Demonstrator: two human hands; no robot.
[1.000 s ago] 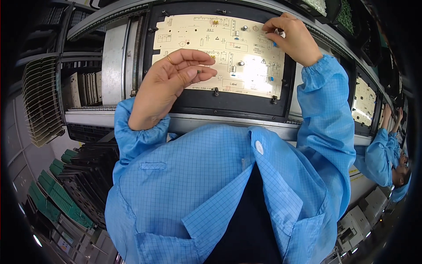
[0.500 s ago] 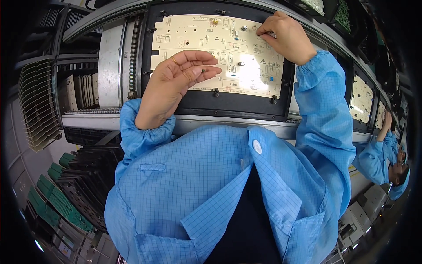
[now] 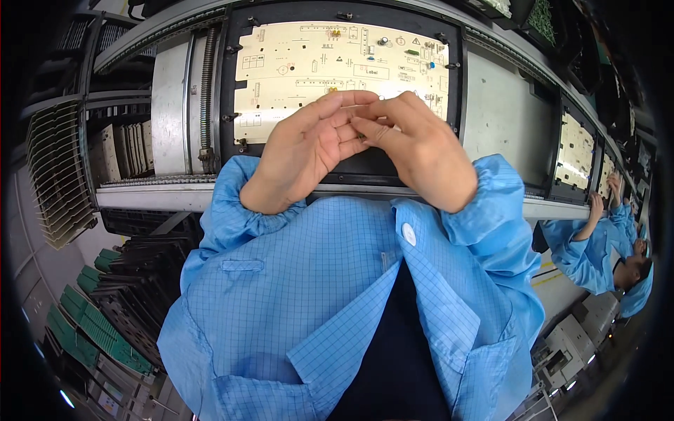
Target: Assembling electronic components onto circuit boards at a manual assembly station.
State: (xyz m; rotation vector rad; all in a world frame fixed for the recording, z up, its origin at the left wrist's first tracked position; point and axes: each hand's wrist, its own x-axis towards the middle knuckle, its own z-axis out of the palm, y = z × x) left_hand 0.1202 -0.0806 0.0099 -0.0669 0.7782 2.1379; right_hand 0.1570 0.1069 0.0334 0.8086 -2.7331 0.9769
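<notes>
Closest in, the blue checked coat (image 3: 316,266) fills the foreground, a dark garment (image 3: 382,351) showing at its open front, and both hands are up and meeting over the near edge of the work! The left hand (image 3: 305,147) is cupped, palm exposed, fingers curving to the right; its fingertips are covered, so I cannot tell whether they grip anything. In from the other side comes the right hand (image 3: 418,144), thumb and fingers drawn together right at those fingertips, with a tiny dark speck (image 3: 363,139) there, too small to identify; whose pinch has it, I cannot tell. Just beyond and beneath, the cream circuit board (image 3: 281,48) lies flat in its black frame (image 3: 225,91), its near middle hidden by the hands. Look along its far side: yellow components (image 3: 335,34) near the middle, then a silver can (image 3: 384,41), a green component (image 3: 413,52) and a blue component (image 3: 432,65) toward the right. Farther off, another board (image 3: 576,154) sits down the line at right, a co-worker (image 3: 597,259) in blue beside that line, arms reaching toward it.
</notes>
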